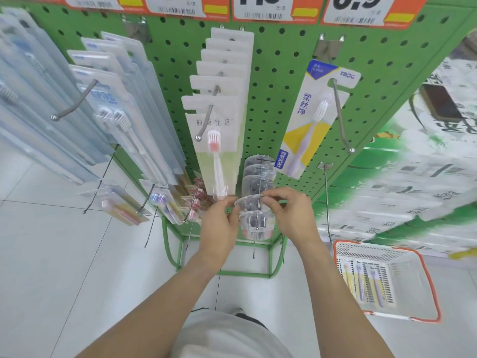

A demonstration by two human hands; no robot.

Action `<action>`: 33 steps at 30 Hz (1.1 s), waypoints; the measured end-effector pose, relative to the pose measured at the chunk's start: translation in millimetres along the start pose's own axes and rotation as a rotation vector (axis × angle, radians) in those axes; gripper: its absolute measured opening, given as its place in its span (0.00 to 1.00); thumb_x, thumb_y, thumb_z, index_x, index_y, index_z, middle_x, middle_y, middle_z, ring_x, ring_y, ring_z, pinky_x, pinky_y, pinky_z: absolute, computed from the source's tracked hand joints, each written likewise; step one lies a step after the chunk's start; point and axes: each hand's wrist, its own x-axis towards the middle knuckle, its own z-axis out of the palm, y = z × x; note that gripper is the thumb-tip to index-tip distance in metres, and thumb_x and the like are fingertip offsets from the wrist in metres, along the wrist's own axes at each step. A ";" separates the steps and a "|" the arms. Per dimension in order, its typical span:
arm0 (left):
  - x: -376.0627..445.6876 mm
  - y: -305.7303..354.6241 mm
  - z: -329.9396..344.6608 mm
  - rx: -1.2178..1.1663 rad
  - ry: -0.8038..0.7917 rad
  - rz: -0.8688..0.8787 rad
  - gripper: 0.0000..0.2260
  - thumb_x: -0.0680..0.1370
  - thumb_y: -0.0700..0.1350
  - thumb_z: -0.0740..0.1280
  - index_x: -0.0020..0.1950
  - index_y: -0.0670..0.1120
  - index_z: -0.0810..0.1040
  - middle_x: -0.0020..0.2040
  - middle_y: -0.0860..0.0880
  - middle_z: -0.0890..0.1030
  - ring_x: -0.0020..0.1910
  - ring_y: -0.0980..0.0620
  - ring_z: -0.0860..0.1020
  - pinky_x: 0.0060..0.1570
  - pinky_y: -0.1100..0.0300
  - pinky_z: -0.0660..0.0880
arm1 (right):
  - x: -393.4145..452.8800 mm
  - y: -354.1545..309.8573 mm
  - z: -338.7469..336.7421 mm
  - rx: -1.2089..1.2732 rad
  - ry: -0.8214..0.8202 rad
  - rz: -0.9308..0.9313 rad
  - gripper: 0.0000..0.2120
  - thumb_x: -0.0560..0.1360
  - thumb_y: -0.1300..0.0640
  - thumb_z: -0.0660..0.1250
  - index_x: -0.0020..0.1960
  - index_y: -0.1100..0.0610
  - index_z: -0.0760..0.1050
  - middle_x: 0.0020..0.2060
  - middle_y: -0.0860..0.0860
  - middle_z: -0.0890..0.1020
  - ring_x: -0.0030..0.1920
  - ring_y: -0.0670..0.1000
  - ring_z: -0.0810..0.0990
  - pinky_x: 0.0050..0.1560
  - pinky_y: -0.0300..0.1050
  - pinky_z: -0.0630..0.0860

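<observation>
Pinching the clear pack [247, 202] by its two edges on the wire hook [258, 215], just behind the front pack [254, 232], the left hand [220, 224] and right hand [290, 213] should slide it straight, never twisting.

Both bare arms reach out in front and come close together at the hands. The left hand [220, 223] has its back up, and its thumb and fingers pinch one side of a clear cup [249, 202]. The right hand [289, 213] bends at the wrist, and its curled fingers pinch the other side.
</observation>
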 end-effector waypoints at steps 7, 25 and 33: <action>0.6 4.2 -7.7 0.154 0.068 0.059 0.05 0.81 0.43 0.67 0.54 0.44 0.82 0.42 0.54 0.83 0.40 0.53 0.82 0.43 0.62 0.76 | 0.4 -3.2 -10.2 0.128 0.023 0.116 0.03 0.76 0.60 0.74 0.48 0.55 0.85 0.37 0.45 0.87 0.40 0.43 0.85 0.44 0.35 0.80; -43.5 7.4 -58.8 0.286 0.185 0.049 0.02 0.78 0.48 0.70 0.45 0.53 0.81 0.35 0.56 0.80 0.33 0.55 0.77 0.39 0.54 0.78 | -50.8 -31.0 -8.1 0.303 0.447 -0.107 0.05 0.77 0.62 0.70 0.47 0.53 0.81 0.39 0.42 0.84 0.41 0.43 0.82 0.47 0.41 0.79; -68.6 -2.5 -85.4 -0.017 0.146 -0.074 0.06 0.83 0.54 0.59 0.54 0.53 0.71 0.42 0.54 0.81 0.36 0.58 0.78 0.34 0.63 0.74 | -121.4 -7.1 31.1 0.227 -0.107 0.003 0.09 0.75 0.51 0.72 0.54 0.47 0.78 0.46 0.42 0.83 0.48 0.44 0.82 0.49 0.37 0.77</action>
